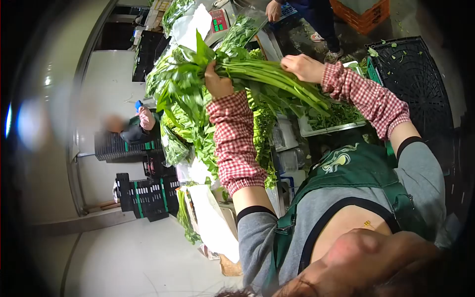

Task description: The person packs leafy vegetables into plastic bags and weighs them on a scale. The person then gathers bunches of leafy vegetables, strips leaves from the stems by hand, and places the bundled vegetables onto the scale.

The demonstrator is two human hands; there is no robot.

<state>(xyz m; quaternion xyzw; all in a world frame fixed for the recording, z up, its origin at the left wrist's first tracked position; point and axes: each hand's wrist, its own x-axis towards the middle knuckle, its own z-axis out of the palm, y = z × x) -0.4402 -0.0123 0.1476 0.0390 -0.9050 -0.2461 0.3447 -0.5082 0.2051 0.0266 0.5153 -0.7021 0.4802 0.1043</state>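
Observation:
A bunch of long-stemmed leafy greens, looking like water spinach, stretches between my two hands above the heap of greens. My left hand is closed round the stems just below the leaves, its thumb on top. Further along, my right hand has its fingers curled on the upper edge of the stems. The stem ends fan out below it, over a white tray with loose green pieces. Red checked sleeves cover both forearms. More leafy greens are piled under and beside my left hand.
A scale with a red face stands beyond the greens. A co-worker's hand and legs show at the top; another person is at the left. Nearby are a black crate, an orange crate and stacked black crates.

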